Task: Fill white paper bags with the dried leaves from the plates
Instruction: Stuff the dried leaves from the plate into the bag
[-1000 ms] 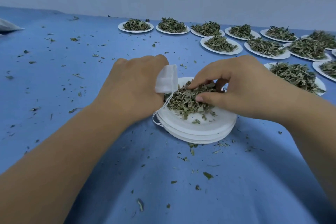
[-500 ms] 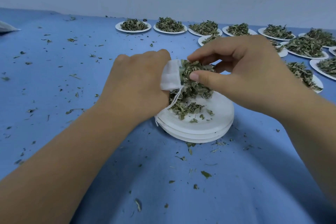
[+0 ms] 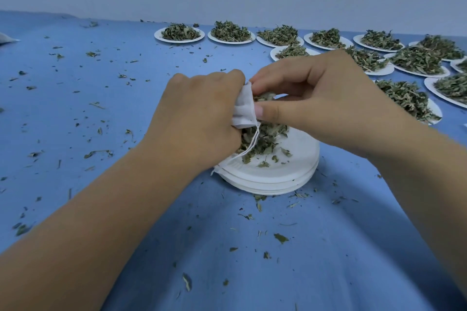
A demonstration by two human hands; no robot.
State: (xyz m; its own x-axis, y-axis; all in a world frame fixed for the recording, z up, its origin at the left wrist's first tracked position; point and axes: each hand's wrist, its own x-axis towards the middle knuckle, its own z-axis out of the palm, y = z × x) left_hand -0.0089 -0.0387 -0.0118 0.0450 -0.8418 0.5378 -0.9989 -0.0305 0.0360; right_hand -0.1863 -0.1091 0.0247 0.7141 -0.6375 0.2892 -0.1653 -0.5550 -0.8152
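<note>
My left hand (image 3: 199,118) grips a small white paper bag (image 3: 243,108) with its mouth turned right, just above a stack of white plates (image 3: 273,177). A white drawstring (image 3: 250,145) hangs from the bag down to the plate rim. My right hand (image 3: 323,98) pinches a clump of dried leaves (image 3: 264,96) at the bag's mouth, thumb against the bag's edge. More dried leaves (image 3: 265,141) lie on the top plate under both hands, partly hidden by my left hand.
Several white plates heaped with dried leaves (image 3: 179,33) stand in rows along the back and right of the blue table (image 3: 101,108). Leaf crumbs are scattered over the cloth. A pale bag-like object (image 3: 6,39) lies at the far left edge.
My right hand lifted a pinch of leaves off the plate and brought it left to the bag's mouth. The left hand kept holding the bag, raised slightly.
</note>
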